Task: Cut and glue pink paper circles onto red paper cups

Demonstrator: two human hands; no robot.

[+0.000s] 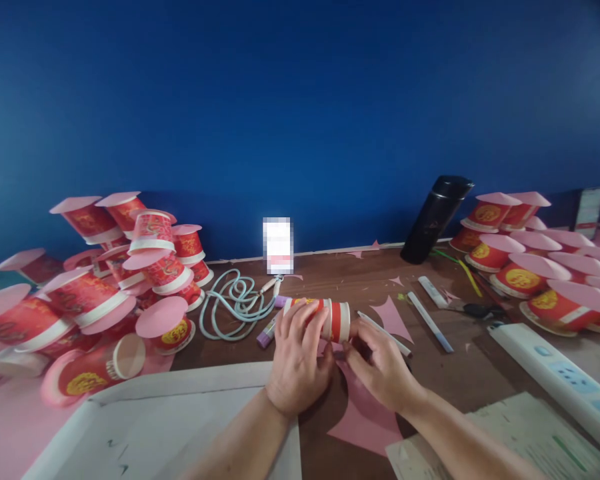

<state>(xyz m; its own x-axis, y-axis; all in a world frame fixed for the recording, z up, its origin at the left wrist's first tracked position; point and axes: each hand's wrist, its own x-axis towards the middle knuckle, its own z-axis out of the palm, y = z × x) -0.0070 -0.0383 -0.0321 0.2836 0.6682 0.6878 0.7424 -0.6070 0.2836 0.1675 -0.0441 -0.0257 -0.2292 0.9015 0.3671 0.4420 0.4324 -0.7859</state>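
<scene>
Red and white paper cups (pixel 341 321), seemingly two end to end or nested, lie on their side above the brown table. My left hand (pixel 303 357) is closed around them from the left, its fingers over the top and hiding much of the red surface. At the right end, my right hand (pixel 383 367) is curled, thumb and fingertips pinching at the white rim. Beneath both hands lies a pink paper offcut (pixel 373 417). A purple glue stick (pixel 267 331) is just left of my left hand, and a white pen (pixel 387 333) lies behind my right hand.
Red cups with pink discs are piled at left (pixel 163 273) and right (pixel 525 273). A black flask (pixel 436 220) stands against the blue wall. Around lie a coiled pale-blue cable (pixel 230 313), a marker (pixel 430 322), scissors (pixel 483 311), a power strip (pixel 555 373) and white paper (pixel 195 427).
</scene>
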